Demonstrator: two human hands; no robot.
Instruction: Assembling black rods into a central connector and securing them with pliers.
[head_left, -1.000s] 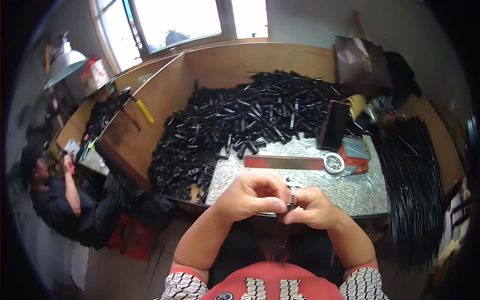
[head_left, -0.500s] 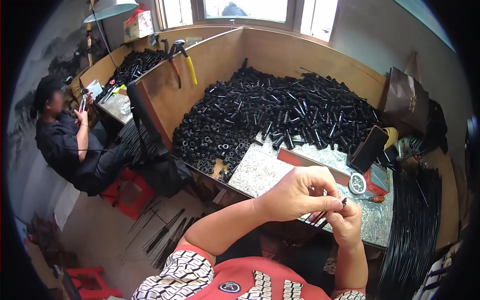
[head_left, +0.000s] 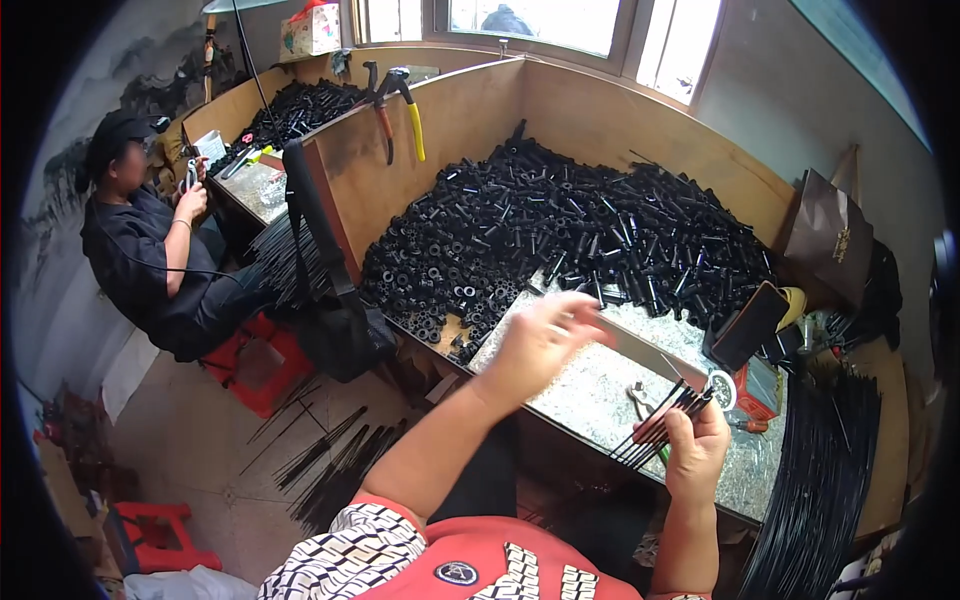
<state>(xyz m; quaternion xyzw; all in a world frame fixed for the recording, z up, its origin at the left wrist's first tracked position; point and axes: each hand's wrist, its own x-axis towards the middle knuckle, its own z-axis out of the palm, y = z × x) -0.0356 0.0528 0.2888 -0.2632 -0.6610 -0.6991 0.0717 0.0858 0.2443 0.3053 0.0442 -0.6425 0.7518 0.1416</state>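
My right hand [head_left: 698, 445] is closed around several thin black rods [head_left: 650, 432], held fanned out over the worktop's front edge. Their upper ends show dark tips above my fingers. My left hand [head_left: 540, 345] is off to the left, above the pale speckled worktop [head_left: 590, 395], blurred a little, with fingers spread and nothing seen in them. A small pair of pliers [head_left: 639, 398] lies between the hands. Beyond my left hand rises a heap of black tubular parts [head_left: 590, 225], with ring-shaped parts [head_left: 440, 285] at its left side.
A white round container [head_left: 720, 388], an orange-red box [head_left: 760, 390] and a dark phone [head_left: 748, 325] stand at the right. Long black rods [head_left: 825, 480] hang over the right edge. Handled pliers [head_left: 402, 110] hang on the wooden partition [head_left: 430, 140]. Another person [head_left: 140, 230] sits at left.
My left hand has left the right hand, moved left and toward the heap, and opened. My right hand keeps the rods, now more visible. The view has shifted slightly.
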